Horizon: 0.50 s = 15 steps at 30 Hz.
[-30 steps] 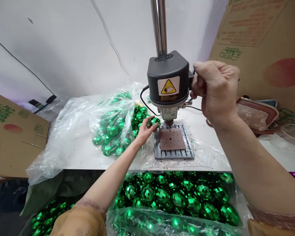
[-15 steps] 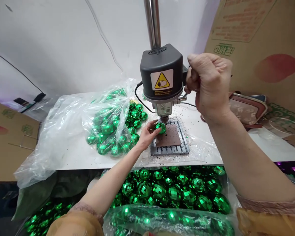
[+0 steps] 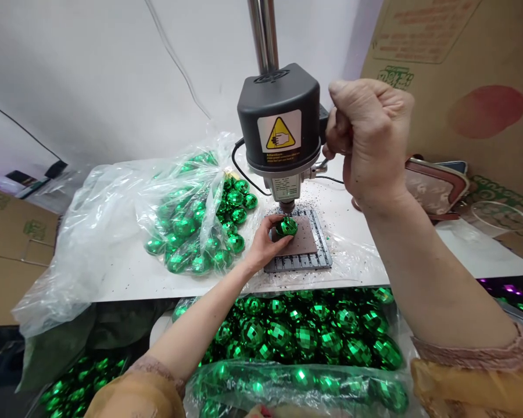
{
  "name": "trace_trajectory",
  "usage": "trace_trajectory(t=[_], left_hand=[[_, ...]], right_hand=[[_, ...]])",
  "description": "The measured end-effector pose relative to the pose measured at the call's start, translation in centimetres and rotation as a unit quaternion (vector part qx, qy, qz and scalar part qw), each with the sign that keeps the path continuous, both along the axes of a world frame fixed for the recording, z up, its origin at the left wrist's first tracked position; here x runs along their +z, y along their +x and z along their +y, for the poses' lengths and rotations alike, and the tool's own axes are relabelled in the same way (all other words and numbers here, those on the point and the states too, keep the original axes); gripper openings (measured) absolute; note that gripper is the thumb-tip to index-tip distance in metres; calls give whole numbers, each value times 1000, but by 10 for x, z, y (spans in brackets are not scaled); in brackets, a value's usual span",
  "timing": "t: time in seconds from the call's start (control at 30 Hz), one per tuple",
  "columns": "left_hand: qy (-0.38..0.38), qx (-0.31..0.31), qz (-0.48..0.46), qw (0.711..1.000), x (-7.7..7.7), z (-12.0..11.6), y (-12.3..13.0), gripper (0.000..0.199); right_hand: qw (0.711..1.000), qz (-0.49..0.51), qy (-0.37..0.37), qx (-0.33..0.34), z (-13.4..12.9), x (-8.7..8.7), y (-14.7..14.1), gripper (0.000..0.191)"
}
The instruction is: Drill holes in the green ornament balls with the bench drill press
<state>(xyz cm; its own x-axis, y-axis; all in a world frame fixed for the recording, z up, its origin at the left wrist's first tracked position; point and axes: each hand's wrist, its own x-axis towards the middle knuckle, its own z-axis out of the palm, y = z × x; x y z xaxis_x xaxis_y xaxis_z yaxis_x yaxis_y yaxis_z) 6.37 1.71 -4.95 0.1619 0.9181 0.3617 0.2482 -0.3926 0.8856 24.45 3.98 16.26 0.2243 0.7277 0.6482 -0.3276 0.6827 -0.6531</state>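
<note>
Your left hand (image 3: 262, 248) grasps a green mirrored ball (image 3: 286, 227) just below the bench drill (image 3: 279, 116); your raised right hand (image 3: 370, 139) clenches into a fist beside it.

White wall (image 3: 91, 75) behind white bench (image 3: 126, 284); printed cardboard panel (image 3: 457, 116) at right, second cardboard panel (image 3: 13, 249) at left.

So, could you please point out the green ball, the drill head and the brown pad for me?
green ball (image 3: 286, 227): head view, on its mirrored top.
drill head (image 3: 279, 101): head view, on the black housing.
brown pad (image 3: 305, 244): head view, on its bare surface.
</note>
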Motion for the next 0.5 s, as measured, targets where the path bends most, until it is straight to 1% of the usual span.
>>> trace_trajectory(t=[0.17,0.27,0.37,0.43,0.5], left_hand=[[-40,1,-9,999,-1,-9,3,50],[-68,-18,-54,996,0,-13,6,52],[-92,-40,-103,990,-1,-12,9,57],[-105,-40,-116,987,-2,-10,10,58],[-112,-39,-118,986,-3,-9,11,59]], right_hand=[[1000,-8,-5,-1,1,-1,0,41],[1000,-9,2,-7,2,-1,1,42],[1000,-9,3,-12,3,0,1,43],[1000,-19,-1,-18,2,-1,0,45],[999,-25,11,-34,0,-4,0,46]])
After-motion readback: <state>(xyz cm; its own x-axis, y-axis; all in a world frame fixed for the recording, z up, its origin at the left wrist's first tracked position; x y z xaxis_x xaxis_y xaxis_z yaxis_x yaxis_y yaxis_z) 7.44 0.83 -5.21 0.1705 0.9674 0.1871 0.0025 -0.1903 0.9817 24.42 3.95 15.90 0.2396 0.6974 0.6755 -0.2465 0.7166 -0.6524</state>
